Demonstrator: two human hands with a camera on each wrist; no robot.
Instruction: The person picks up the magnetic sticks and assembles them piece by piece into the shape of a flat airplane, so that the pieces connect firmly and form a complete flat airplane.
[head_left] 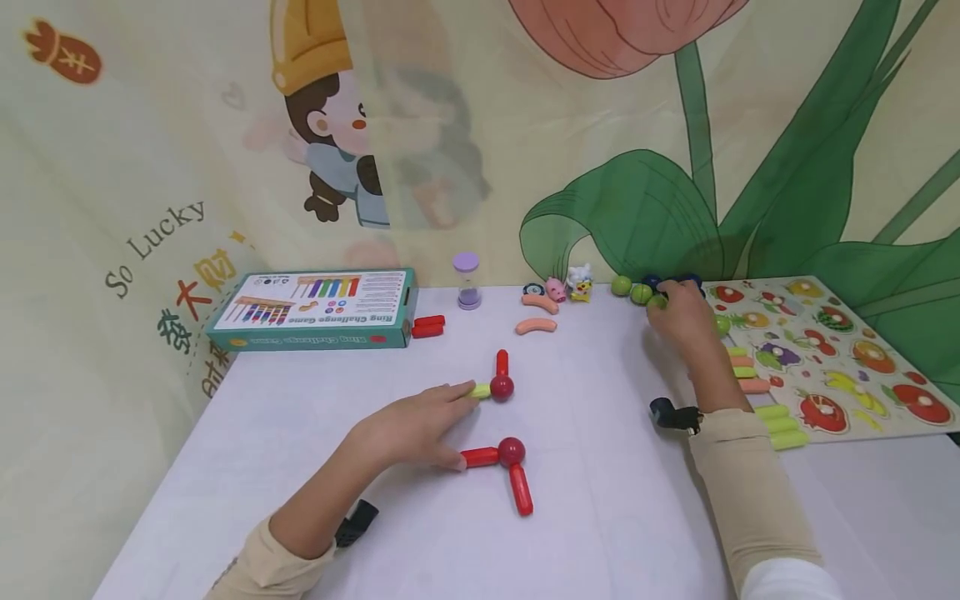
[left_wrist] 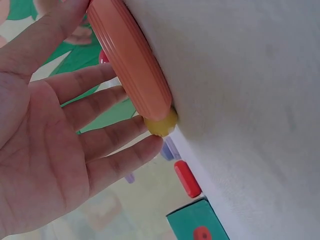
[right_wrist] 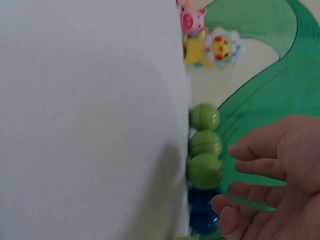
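My left hand (head_left: pixel 420 423) rests low over the table, its fingers spread and fairly straight. In the left wrist view, an orange ridged stick (left_wrist: pixel 134 60) with a yellow ball (left_wrist: pixel 161 123) at its end lies along the thumb and fingertips. To its right are a yellow-green stick (head_left: pixel 481 391) joined to a red ball (head_left: pixel 502 388), and a red stick (head_left: pixel 480 457) by the thumb joined to another red ball (head_left: pixel 512 451). My right hand (head_left: pixel 684 317) reaches to green balls (right_wrist: pixel 205 171) and dark blue balls (right_wrist: pixel 204 212) by the wall, its fingers loosely bent with nothing visibly held.
A green game box (head_left: pixel 315 310) lies at the back left, with red sticks (head_left: pixel 429 326) beside it. An hourglass (head_left: pixel 467 282), small figurines (head_left: pixel 579 283) and orange curved sticks (head_left: pixel 536 325) stand or lie farther right. A fruit puzzle board (head_left: pixel 832 358) and yellow-green sticks (head_left: pixel 780 427) lie at the right.
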